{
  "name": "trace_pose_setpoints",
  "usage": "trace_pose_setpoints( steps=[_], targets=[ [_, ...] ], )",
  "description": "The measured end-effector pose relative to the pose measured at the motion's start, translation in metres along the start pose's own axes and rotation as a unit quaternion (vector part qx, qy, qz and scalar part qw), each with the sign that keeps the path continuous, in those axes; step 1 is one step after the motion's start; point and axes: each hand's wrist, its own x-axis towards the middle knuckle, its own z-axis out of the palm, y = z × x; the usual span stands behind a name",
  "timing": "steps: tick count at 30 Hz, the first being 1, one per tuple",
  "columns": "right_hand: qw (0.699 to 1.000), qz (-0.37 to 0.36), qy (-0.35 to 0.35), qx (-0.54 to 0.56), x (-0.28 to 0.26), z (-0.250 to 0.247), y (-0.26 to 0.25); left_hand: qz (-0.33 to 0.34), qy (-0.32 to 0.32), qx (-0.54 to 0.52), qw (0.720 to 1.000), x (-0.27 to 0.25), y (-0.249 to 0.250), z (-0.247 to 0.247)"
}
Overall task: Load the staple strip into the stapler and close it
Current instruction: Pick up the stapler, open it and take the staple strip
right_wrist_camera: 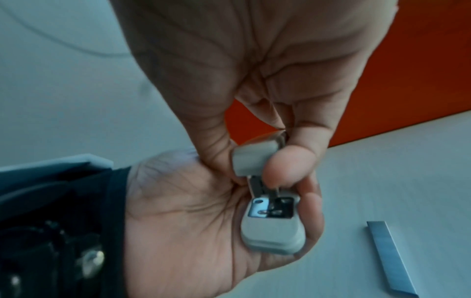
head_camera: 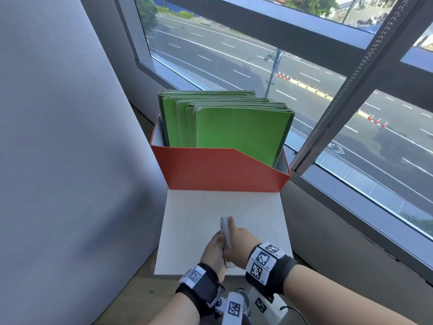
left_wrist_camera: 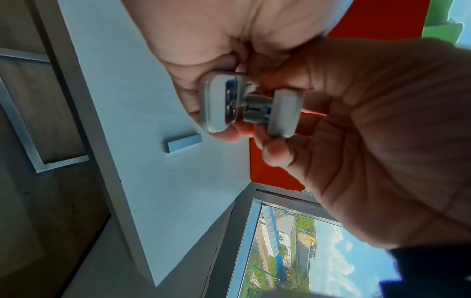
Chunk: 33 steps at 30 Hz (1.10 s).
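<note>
Between both hands, over the white tabletop, a small grey plastic stapler is gripped. Left hand has its grip curled round the base half, palm under it; right hand pinches the top half, thumb and fingers closed on it. Both halves stand parted, metal channel showing. A flat silver staple strip lies apart on the tabletop. Beyond stands an orange cardboard box of green folders.

Around the staple strip your bench lies flat and bare, so you can reach it from above. Behind it, the red box of green folders blocks you.
</note>
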Motion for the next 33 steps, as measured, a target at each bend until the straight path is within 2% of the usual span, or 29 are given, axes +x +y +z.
trace_pose_setpoints(
  steps=[3, 6, 9, 20, 27, 33],
  targets=[
    [0.999, 0.023, -0.024, -0.012, 0.000, -0.007, -0.001, -0.003, 0.003, 0.003, 1.000, -0.003, -0.002, 0.003],
    [0.999, 0.005, -0.016, -0.027, 0.004, -0.021, -0.002, -0.013, 0.028, 0.046, 0.998, -0.003, -0.005, -0.001],
    [1.000, 0.009, -0.023, 0.018, -0.004, -0.048, -0.003, 0.000, 0.028, 0.050, 0.998, -0.003, -0.007, -0.011],
    [0.986, -0.017, 0.106, 0.129, 0.009, -0.089, 0.000, -0.008, -0.016, 0.034, 0.999, -0.014, 0.004, -0.008],
    [0.965, -0.042, 0.146, 0.214, 0.023, -0.095, 0.006, -0.021, -0.031, 0.004, 0.999, -0.021, 0.003, -0.003],
    [0.947, -0.030, 0.146, 0.285, 0.038, -0.094, 0.015, -0.014, -0.049, -0.005, 0.999, -0.028, 0.003, -0.004]
  ],
)
